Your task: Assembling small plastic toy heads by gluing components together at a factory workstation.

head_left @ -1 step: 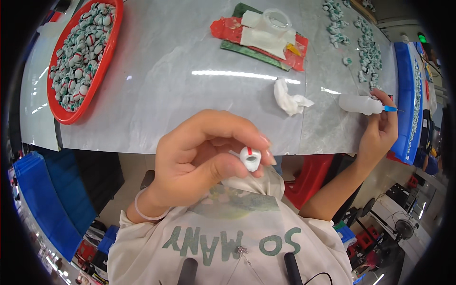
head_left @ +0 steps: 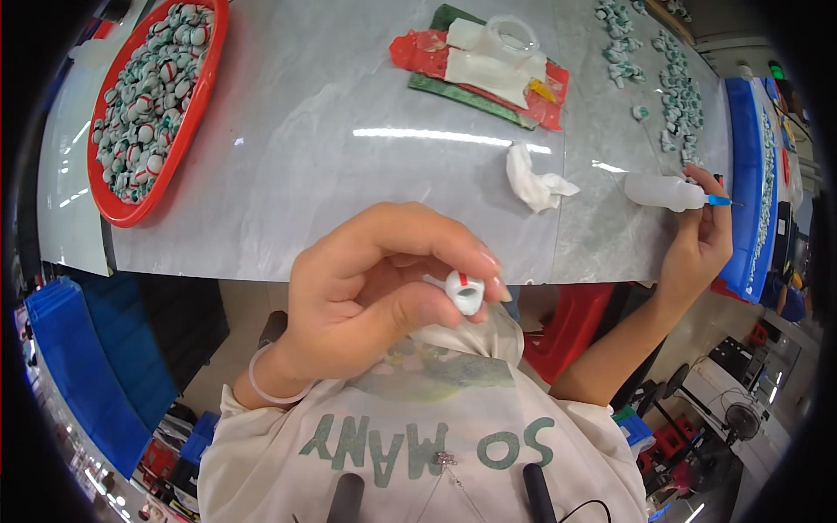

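Note:
Between the thumb and fingertips of my left hand [head_left: 375, 292] is a small white hollow piece [head_left: 465, 294] with a red stripe. Its dark round opening faces me, just off the table's near edge. Over at the right, my right hand [head_left: 700, 231] has its fingers round a white squeeze bottle [head_left: 658, 191] with a blue needle tip [head_left: 718, 200]. The bottle lies sideways over the table, its needle pointing right, away from the white piece.
A red basin [head_left: 215, 87] at the left holds many white, green and red pieces. A crumpled tissue [head_left: 537, 180] lies near red and green pads [head_left: 423, 54] with a clear ring [head_left: 513, 37]. Rows of small green-white pieces [head_left: 681, 91] and a blue bin [head_left: 743, 192] stand at right.

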